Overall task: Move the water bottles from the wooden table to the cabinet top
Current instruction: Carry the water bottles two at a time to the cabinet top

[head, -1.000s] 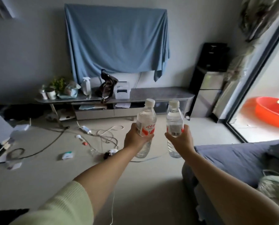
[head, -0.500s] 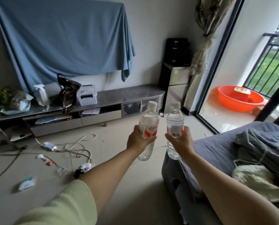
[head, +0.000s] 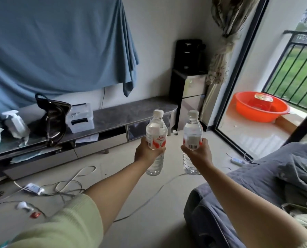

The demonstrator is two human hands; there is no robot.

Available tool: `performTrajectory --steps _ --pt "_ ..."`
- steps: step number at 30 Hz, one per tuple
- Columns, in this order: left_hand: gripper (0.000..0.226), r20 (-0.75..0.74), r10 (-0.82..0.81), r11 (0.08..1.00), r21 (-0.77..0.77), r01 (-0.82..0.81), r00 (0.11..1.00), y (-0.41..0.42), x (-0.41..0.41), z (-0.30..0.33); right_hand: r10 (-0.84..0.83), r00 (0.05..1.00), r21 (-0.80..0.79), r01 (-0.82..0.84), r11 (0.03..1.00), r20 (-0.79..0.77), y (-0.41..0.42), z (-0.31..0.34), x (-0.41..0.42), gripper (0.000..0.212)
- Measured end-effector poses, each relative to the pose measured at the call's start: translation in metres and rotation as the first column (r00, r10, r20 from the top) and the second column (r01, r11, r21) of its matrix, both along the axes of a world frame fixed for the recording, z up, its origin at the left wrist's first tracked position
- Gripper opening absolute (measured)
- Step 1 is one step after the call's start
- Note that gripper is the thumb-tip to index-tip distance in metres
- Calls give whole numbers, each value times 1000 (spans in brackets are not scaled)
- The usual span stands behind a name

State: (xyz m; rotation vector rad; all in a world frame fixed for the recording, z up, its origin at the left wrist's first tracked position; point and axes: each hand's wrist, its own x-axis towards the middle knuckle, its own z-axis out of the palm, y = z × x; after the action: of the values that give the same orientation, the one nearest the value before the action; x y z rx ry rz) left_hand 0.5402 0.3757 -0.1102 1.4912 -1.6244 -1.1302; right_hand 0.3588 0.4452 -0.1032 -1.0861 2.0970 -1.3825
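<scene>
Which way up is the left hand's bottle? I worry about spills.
Upright. The left hand grips the bottle round its label, white cap on top and in place.

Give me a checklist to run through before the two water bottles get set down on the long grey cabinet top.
1. Left hand grips the left bottle round its label: ok.
2. Right hand grips the right bottle round its label: ok.
3. White caps on both bottles: ok; whether they are screwed tight: cannot tell.
4. Both bottles upright and apart from each other: ok.
5. Bare space on the cabinet top, to the right of the white box: ok.
6. Way across the floor: not ok, loose cables lie in front of the cabinet.
</scene>
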Motion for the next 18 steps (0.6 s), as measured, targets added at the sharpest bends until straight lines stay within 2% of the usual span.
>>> performTrajectory --steps 10,14,18 --pt "63 -16 -11 1000 -4 11 1000 -157 -57 -16 51 998 5 -51 999 36 -171 -20 -62 50" --pt "50 -57 16 1000 21 -15 998 -230 -90 -9 75 997 13 -76 997 26 -251 -17 -99 59" --pt "58 -67 39 998 48 -36 997 -288 -113 -10 78 997 32 -78 996 7 -312 -17 -124 57"
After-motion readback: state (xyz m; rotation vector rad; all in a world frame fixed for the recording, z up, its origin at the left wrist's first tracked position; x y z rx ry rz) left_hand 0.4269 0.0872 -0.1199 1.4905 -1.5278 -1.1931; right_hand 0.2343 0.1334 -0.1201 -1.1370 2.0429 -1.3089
